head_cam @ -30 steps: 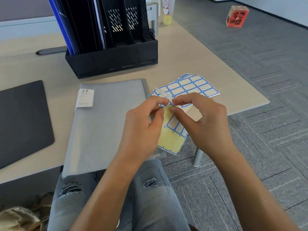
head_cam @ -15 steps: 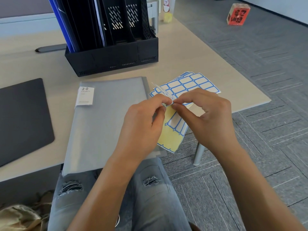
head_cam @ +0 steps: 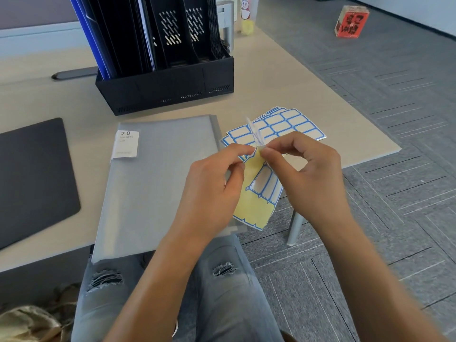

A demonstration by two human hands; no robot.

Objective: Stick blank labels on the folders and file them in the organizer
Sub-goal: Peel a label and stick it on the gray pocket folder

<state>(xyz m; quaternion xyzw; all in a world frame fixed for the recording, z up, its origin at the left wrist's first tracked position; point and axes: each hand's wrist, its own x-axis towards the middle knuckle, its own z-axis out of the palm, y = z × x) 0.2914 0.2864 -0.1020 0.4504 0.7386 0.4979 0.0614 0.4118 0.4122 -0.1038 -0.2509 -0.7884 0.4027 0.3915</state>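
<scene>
Mid-frame, left hand is pinching the label sheet by its top edge, right hand is pinching a half-peeled label sticking up. Grey folder is lying centre-left on the desk, organizer at upper centre. Best peeling slowly, keeping the label flat so it isn't curling onto itself.
</scene>
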